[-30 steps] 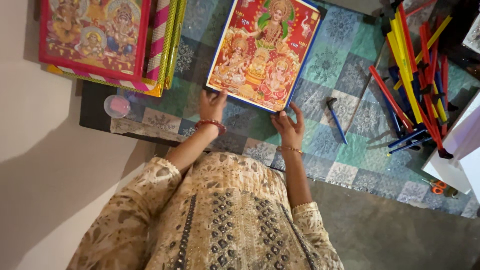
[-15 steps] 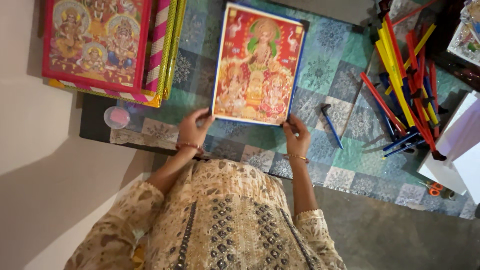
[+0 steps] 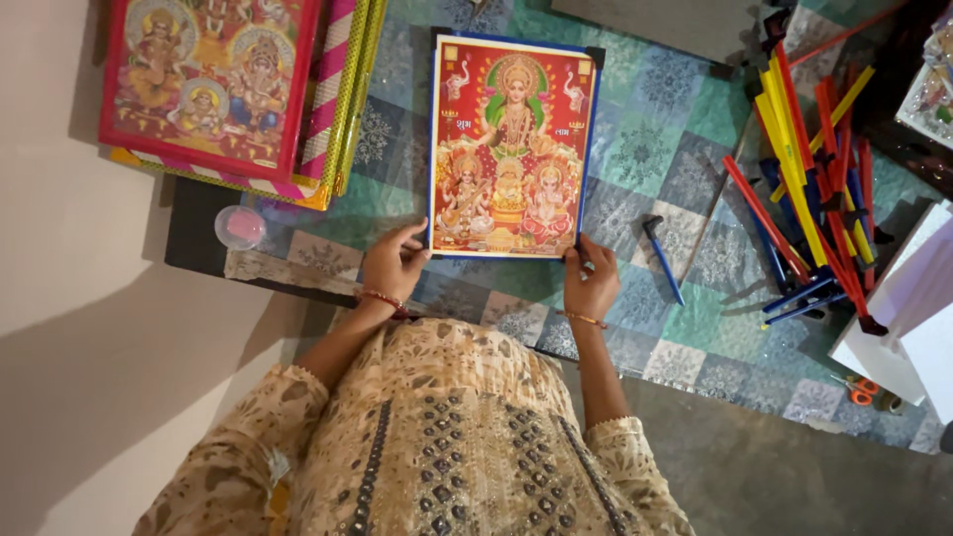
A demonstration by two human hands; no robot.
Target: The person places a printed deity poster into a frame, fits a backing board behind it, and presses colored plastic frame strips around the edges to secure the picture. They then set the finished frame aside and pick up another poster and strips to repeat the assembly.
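Picture (image 3: 511,149) flat on mat (image 3: 685,328), both hands gripping bottom corners.

Both arms are stretched forward from the body, bent slightly at the elbows. The left hand (image 3: 394,266) is laid palm down, fingers curled and spread, thumb pointed inward. The right hand (image 3: 592,283) is held level with it, well apart, fingers closed in a pinch.
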